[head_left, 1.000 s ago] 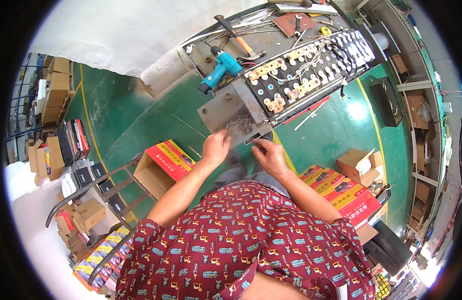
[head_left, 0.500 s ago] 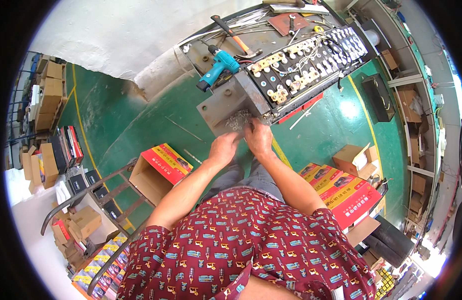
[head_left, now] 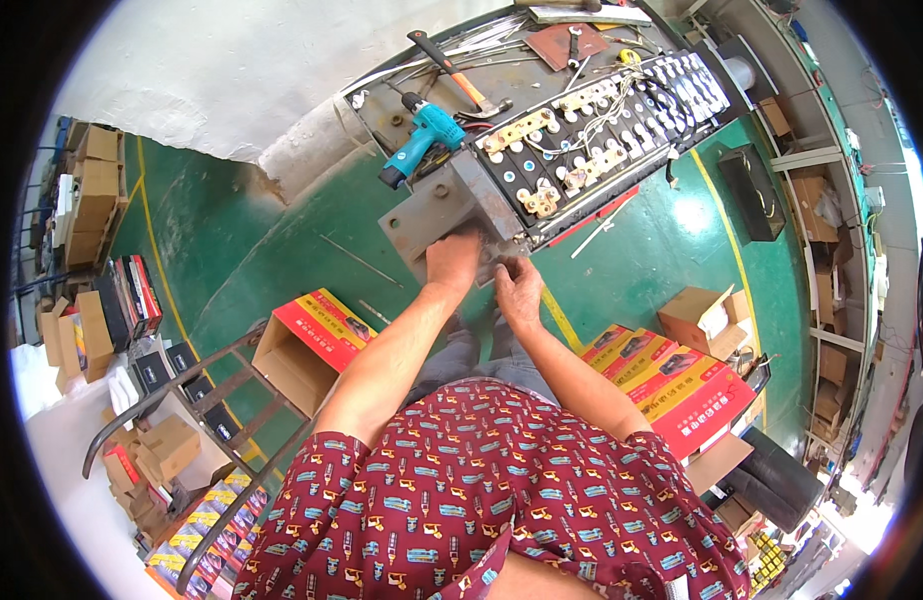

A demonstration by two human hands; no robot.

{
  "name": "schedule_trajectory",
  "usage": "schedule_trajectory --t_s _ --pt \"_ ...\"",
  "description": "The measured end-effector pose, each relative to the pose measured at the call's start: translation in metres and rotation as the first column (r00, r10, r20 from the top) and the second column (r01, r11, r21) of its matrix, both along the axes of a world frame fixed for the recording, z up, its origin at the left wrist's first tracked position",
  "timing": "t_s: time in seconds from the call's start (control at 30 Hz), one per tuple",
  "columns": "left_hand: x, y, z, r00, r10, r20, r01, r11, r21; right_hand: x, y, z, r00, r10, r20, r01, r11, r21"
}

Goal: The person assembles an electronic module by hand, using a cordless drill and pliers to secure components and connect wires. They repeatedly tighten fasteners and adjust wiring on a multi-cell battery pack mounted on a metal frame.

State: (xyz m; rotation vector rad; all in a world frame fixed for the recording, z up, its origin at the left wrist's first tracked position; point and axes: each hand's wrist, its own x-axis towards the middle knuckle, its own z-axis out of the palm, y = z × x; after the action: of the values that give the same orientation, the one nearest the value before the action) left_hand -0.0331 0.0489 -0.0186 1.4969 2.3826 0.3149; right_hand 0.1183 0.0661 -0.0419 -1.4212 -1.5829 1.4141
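Observation:
My left hand point(head_left: 454, 258) reaches over the grey metal plate point(head_left: 407, 222) at the near left corner of the bench. It lies on the heap of small metal parts point(head_left: 489, 262), which look like washers or nuts, and covers most of it. Its fingertips are hidden beneath the hand. Just right of the heap, my right hand point(head_left: 520, 290) has its thumb and fingers drawn together in a pinch; anything between them is too small to make out. Beyond both hands stands the battery pack point(head_left: 612, 140), with rows of terminals, brass-coloured connector bars and loose wires.
A blue cordless drill point(head_left: 422, 138), a hammer point(head_left: 450, 70) and a wrench point(head_left: 576, 45) lie on the bench. An open carton point(head_left: 317, 345) stands left of my legs, with red and yellow boxes point(head_left: 672, 385) to the right. A metal handrail point(head_left: 132, 412) curves at lower left.
My left hand has moved forward onto the heap, covering it. My right hand has drawn back slightly to the heap's right edge. The view has shifted a little.

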Motion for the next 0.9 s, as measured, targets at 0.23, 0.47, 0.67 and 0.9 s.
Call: schedule_trajectory --t_s 0.23,0.47,0.67,0.9 --pt "0.001 -0.005 0.007 0.998 0.049 0.042 -0.052 0.997 0.065 -0.001 0.006 -0.009 0.999 0.039 -0.014 -0.041 0.988 -0.152" --pt "-0.001 -0.021 0.009 0.988 0.058 0.141 -0.094 0.961 0.261 0.004 0.008 -0.018 0.996 0.074 -0.050 -0.080 0.987 -0.141" --pt "-0.001 -0.039 0.003 0.987 0.065 0.148 -0.103 0.959 0.263 0.003 0.008 -0.007 0.997 0.034 -0.071 -0.046 0.982 -0.183" --pt "-0.003 -0.048 0.000 0.980 0.044 0.195 -0.124 0.900 0.418 0.000 0.005 -0.008 0.998 -0.006 -0.056 -0.005 0.982 -0.188"
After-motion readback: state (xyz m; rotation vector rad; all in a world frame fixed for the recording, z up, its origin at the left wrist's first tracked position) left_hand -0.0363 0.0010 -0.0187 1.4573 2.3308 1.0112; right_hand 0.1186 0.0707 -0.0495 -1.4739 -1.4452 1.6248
